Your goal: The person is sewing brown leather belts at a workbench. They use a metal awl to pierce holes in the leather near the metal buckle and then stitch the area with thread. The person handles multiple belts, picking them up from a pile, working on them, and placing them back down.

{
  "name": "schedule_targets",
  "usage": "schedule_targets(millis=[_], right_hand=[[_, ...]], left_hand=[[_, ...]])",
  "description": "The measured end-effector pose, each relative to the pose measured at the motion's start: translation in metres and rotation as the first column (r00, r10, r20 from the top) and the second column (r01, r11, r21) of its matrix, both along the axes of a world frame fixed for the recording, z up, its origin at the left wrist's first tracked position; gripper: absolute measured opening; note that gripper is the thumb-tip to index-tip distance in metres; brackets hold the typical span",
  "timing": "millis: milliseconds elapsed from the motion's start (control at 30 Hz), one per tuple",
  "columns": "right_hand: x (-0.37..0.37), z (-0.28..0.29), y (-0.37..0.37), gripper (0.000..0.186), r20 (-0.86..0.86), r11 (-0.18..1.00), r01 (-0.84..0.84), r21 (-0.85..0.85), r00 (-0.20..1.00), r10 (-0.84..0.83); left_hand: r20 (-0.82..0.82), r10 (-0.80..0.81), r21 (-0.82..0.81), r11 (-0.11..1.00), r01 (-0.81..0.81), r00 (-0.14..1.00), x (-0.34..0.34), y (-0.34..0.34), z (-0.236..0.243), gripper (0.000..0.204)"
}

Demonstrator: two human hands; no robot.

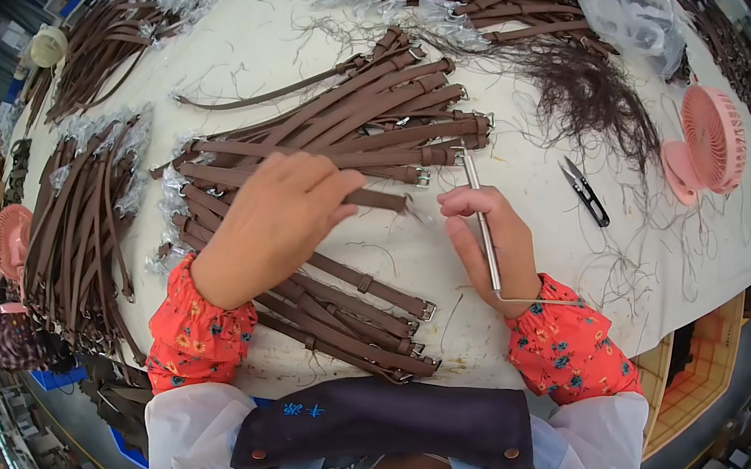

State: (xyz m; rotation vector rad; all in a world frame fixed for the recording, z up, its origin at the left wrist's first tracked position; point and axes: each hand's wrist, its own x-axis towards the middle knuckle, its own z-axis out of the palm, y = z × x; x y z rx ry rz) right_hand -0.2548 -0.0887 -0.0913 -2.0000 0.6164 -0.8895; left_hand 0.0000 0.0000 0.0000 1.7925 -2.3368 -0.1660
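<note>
My left hand (277, 221) is closed on a brown strap (378, 200), whose free end sticks out to the right past the fingers. My right hand (499, 242) grips a slim silver pen-shaped tool (487, 226). The tool's upper tip points toward the buckle ends of the straps, and a thin bent rod or wire runs from its lower end across my wrist. Above the left hand lies a fanned pile of brown buckled straps (353, 121). More buckled straps (341, 311) lie below it, nearer to me.
Black-handled thread snips (586, 192) and a pink fan (708, 137) stand to the right. Dark loose threads (587, 92) are heaped behind. More strap bundles with plastic wrap (80, 222) lie left and along the far side of the white table (235, 4). A yellow crate (702, 367) is at lower right.
</note>
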Motion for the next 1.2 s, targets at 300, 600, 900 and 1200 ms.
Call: schedule_targets(millis=[300,600,900,1200], right_hand=[[0.004,-0.001,-0.002,0.015,0.209,0.987,0.026,0.159,0.976,-0.06],[0.001,0.004,-0.007,0.02,0.19,0.997,0.069,-0.023,0.98,-0.064],[0.003,-0.001,-0.002,0.034,-0.106,0.986,-0.165,-0.019,0.981,0.162],[0.004,-0.001,-0.002,0.035,-0.125,0.98,-0.2,0.007,0.972,0.199]], left_hand=[[-0.622,-0.247,-0.717,0.561,-0.414,0.743,0.038,0.02,0.071,0.036],[-0.952,-0.297,-0.221,0.839,-0.497,-0.078,0.032,-0.003,-0.007,0.021],[-0.984,0.132,0.178,0.796,-0.578,-0.121,0.063,0.04,-0.079,0.039],[-0.887,0.222,-0.249,0.511,-0.823,0.406,0.05,0.052,-0.054,0.049]])
